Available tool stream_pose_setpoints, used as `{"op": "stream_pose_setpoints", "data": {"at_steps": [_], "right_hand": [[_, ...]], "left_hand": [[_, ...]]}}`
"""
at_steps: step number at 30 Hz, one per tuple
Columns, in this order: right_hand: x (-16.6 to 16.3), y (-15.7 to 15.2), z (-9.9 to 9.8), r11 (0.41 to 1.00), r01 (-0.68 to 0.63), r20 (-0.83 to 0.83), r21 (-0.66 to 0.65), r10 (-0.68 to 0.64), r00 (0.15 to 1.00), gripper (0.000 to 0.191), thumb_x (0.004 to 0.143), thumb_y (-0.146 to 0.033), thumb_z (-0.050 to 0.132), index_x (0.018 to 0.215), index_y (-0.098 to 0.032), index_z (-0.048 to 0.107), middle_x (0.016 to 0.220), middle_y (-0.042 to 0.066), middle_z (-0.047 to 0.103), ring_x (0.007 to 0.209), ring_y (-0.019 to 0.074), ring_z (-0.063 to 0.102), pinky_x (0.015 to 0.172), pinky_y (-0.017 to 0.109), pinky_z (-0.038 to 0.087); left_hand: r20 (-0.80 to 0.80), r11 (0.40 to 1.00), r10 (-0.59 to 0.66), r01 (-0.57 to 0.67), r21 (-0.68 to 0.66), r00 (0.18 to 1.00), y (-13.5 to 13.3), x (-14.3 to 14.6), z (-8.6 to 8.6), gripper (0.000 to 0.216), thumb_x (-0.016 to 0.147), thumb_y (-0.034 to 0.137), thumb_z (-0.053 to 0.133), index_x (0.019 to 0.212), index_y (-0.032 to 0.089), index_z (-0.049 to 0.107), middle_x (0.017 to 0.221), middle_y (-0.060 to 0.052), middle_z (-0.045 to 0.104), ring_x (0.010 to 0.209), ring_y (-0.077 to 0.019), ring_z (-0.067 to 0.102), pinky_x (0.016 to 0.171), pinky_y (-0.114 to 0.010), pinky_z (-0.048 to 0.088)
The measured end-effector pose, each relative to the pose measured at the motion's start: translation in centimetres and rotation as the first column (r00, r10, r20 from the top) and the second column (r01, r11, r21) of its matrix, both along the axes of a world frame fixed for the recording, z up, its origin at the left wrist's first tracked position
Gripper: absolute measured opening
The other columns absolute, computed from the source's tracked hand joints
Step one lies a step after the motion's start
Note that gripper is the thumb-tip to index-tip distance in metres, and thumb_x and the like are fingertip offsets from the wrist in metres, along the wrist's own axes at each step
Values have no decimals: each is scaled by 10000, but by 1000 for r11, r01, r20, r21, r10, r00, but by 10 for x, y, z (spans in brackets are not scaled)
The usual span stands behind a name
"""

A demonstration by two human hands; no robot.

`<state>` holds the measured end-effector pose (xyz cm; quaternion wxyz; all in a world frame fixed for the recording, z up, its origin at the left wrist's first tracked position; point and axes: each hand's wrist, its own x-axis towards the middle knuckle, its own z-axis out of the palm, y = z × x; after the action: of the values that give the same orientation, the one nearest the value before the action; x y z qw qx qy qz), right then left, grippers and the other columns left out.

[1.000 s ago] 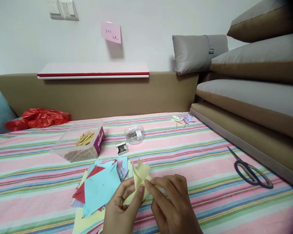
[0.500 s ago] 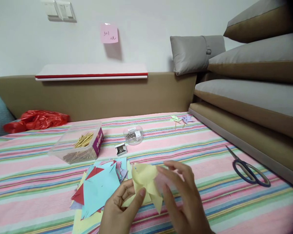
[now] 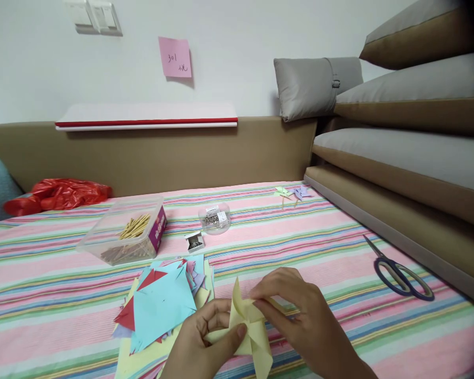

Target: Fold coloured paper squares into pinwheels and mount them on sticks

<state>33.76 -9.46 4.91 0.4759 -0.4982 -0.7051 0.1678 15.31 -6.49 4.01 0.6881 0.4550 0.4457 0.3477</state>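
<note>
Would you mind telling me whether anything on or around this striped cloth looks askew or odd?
The paper pile looks untidy: its sheets lie at mismatched angles, with red corners jutting out beside the blue sheet. The pink note on the wall also seems slightly crooked.

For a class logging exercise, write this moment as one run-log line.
left hand: holds yellow paper; right hand: pinches same paper; scissors: on cloth

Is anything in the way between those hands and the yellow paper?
Nothing visible. The left hand already grips the yellow paper, thumb on its front, and the right hand appears to pinch an upper flap.
</note>
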Motion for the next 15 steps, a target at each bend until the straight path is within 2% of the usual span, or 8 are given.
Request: {"op": "stream_pose_setpoints", "data": {"at_steps": [3, 5, 8, 11, 15], "right_hand": [[1, -1, 0, 981, -13, 185, 192, -23, 982, 189, 941, -86, 577, 951, -251, 668, 878, -23, 746, 850, 160, 678, 883, 380, 450], [0, -2, -1, 963, -21, 281, 270, -58, 958, 222, 960, -69, 534, 967, -246, 668, 909, -21, 757, 901, 171, 682, 962, 421, 404], [0, -2, -3, 937, -45, 351, 348, -86, 932, 214, 973, -90, 523, 991, -233, 681, 986, 1, 770, 964, 202, 675, 996, 454, 381], [1, -1, -5, 925, -56, 371, 376, -95, 924, 204, 950, -79, 543, 982, -218, 689, 1053, 38, 760, 993, 230, 661, 973, 475, 414], [3, -2, -4, 939, -68, 354, 338, -60, 933, 245, 895, -20, 552, 990, -200, 687, 1079, 81, 718, 978, 232, 638, 910, 472, 477]], "left_hand": [[13, 1000, 1, -1, 21, 1000, 2, -2, -5, 342, 625, 400, 882, 875, 195, 770, 713, -43, 756, 683, -211, 701, 674, -287, 513], [30, 1000, -1, 0, 28, 1000, 2, -2, -6, 347, 638, 409, 873, 886, 192, 766, 734, -48, 759, 710, -224, 706, 706, -309, 527], [41, 1000, 2, -3, 24, 999, 2, -2, -5, 373, 634, 421, 871, 906, 191, 765, 756, -64, 772, 732, -248, 722, 717, -329, 538], [30, 1000, 11, -11, 5, 999, 1, -2, -3, 365, 629, 404, 874, 906, 194, 763, 759, -65, 775, 740, -259, 733, 717, -330, 538], [49, 1000, 9, -9, 9, 999, 1, -2, -2, 338, 649, 388, 866, 904, 195, 756, 773, -66, 780, 752, -262, 737, 732, -343, 546]]}}
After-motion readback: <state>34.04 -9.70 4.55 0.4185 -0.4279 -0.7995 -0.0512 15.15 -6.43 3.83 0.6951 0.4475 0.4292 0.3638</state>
